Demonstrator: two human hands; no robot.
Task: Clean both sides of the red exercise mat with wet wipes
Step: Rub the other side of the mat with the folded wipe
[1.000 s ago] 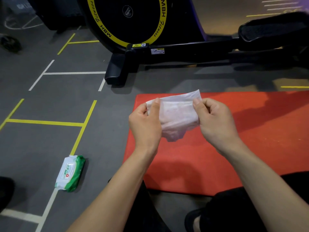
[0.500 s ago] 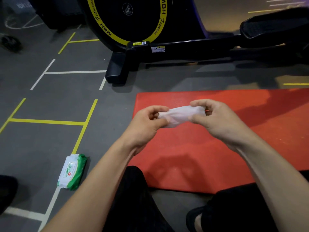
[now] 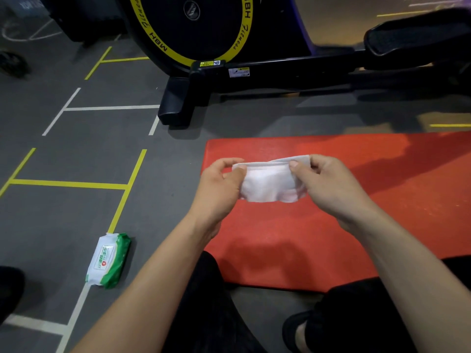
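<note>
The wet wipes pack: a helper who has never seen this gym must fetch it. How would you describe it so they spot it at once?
Start at the red exercise mat lying before the black exercise machine. On the grey floor off the mat's left end, near a yellow line, lies the wet wipes pack. It is a soft white packet with green edges, the only loose packet there.

The red mat lay flat with bare surface open below and right of both hands. The exercise machine's base blocked passage beyond its far edge. A wipes pack lay on the floor, well left.
</note>
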